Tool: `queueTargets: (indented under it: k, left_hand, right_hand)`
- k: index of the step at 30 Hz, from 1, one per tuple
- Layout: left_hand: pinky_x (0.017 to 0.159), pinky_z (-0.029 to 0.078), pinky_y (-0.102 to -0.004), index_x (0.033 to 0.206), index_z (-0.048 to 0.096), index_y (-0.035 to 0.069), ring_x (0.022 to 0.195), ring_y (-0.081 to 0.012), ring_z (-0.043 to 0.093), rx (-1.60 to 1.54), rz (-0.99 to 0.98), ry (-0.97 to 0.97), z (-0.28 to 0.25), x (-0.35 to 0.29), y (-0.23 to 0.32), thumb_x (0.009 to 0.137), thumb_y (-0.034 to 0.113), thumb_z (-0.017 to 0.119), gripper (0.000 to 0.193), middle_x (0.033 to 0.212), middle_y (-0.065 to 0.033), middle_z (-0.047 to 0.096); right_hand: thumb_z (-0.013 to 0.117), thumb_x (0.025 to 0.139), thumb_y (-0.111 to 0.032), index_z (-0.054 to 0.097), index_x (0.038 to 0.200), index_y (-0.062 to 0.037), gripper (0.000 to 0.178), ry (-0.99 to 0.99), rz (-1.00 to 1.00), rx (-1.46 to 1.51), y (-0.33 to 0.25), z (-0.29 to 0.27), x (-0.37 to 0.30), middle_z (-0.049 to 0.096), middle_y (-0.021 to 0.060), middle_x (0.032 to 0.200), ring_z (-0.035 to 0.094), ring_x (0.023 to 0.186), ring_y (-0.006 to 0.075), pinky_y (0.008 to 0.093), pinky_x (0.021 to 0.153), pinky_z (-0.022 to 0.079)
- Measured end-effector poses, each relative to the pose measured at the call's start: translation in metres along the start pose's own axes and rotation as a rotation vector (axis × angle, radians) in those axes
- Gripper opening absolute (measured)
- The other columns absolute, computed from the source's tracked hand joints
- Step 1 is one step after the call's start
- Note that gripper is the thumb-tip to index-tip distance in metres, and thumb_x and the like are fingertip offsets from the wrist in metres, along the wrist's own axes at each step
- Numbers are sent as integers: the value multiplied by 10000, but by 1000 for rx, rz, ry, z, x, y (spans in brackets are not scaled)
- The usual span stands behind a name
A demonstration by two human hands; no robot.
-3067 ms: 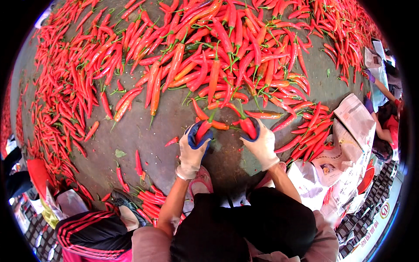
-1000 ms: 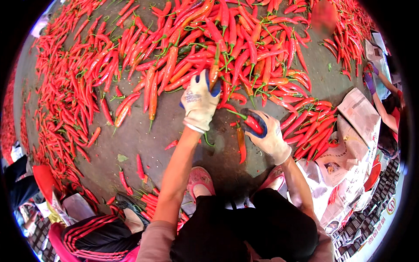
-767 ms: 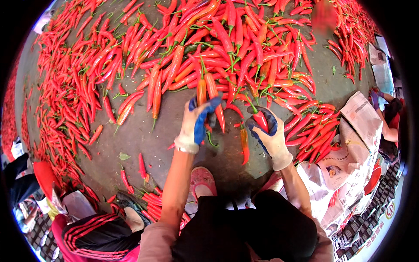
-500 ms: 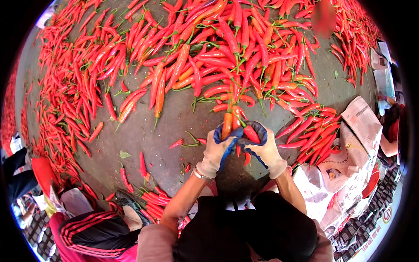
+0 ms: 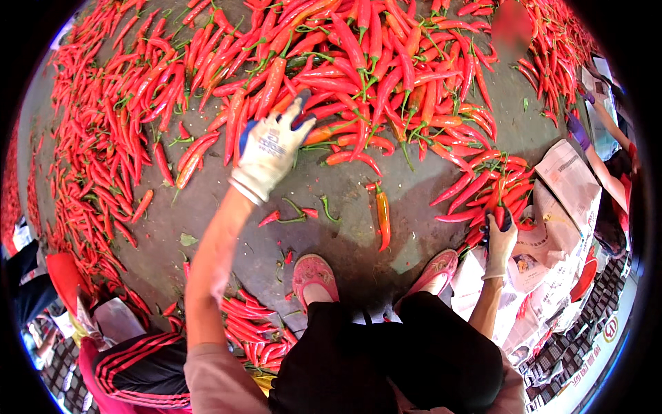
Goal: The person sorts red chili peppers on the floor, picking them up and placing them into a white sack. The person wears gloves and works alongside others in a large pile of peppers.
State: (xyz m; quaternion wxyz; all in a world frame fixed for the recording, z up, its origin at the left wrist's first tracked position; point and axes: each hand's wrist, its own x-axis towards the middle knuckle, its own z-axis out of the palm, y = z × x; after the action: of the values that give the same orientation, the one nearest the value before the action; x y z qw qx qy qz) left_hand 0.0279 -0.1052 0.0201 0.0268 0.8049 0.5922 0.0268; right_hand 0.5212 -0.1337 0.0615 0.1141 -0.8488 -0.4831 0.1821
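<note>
Both my hands wear white gloves with dark blue palms. My left hand [image 5: 274, 141] reaches forward over the near edge of a large heap of red chili peppers [image 5: 345, 90]. Its fingers are spread around an orange-red chili pepper, without being closed on it. At the right, my right hand [image 5: 500, 243] is at a smaller pile of chili peppers [image 5: 476, 186]. Its fingers curl around a red chili pepper [image 5: 500, 207] there, partly hidden by the glove. A single orange-red chili pepper [image 5: 383, 217] lies apart on the dark floor between the two hands.
Newspaper-covered sacks [image 5: 545, 276] stand at the right. Cut green stems [image 5: 296, 210] and pepper bits lie near my pink shoes [image 5: 316, 279]. Another person's striped leg [image 5: 138, 366] is at the lower left; a co-worker's arms [image 5: 607, 152] show at the far right.
My hands have come apart from the peppers they held together in front of me. The left moved forward and left to the heap, the right went to the pile beside the newspaper.
</note>
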Motion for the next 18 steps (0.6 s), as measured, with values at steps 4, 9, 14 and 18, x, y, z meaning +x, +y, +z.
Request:
queueTargets:
  k: [4, 9, 14, 18]
  left_hand:
    - [700, 539, -359, 1221, 567, 213, 894, -245, 621, 89, 235, 51, 15, -4, -35, 760, 66, 572, 484, 1342, -71, 494]
    - [759, 537, -392, 1224, 565, 179, 948, -288, 611, 23, 261, 142, -13, -23, -29, 706, 147, 665, 528, 1258, -108, 545]
    - [755, 532, -400, 1190, 580, 152, 912, -287, 627, -393, 209, 222, -34, -60, 20, 664, 192, 705, 542, 1166, -98, 582]
    - [702, 523, -325, 1022, 604, 23, 823, -235, 657, -738, -341, 535, -40, -86, 19, 702, 134, 789, 386, 966, -128, 655]
  right_hand:
    - [712, 741, -195, 621, 1132, -52, 426, 179, -293, -131, -50, -2, -32, 652, 187, 1020, 646, 918, 307, 370, 831, 488]
    - [794, 651, -328, 564, 1147, -62, 608, -371, -688, -79, -110, 61, -100, 616, 173, 1032, 622, 932, 321, 403, 812, 490]
    - [809, 608, -417, 509, 1190, -97, 729, -511, -721, -400, -129, 101, -108, 590, 158, 1057, 625, 926, 320, 420, 773, 505]
    - [803, 619, -323, 562, 1089, -43, 598, -709, -685, -24, -155, 96, -96, 631, 146, 945, 622, 867, 306, 386, 778, 501]
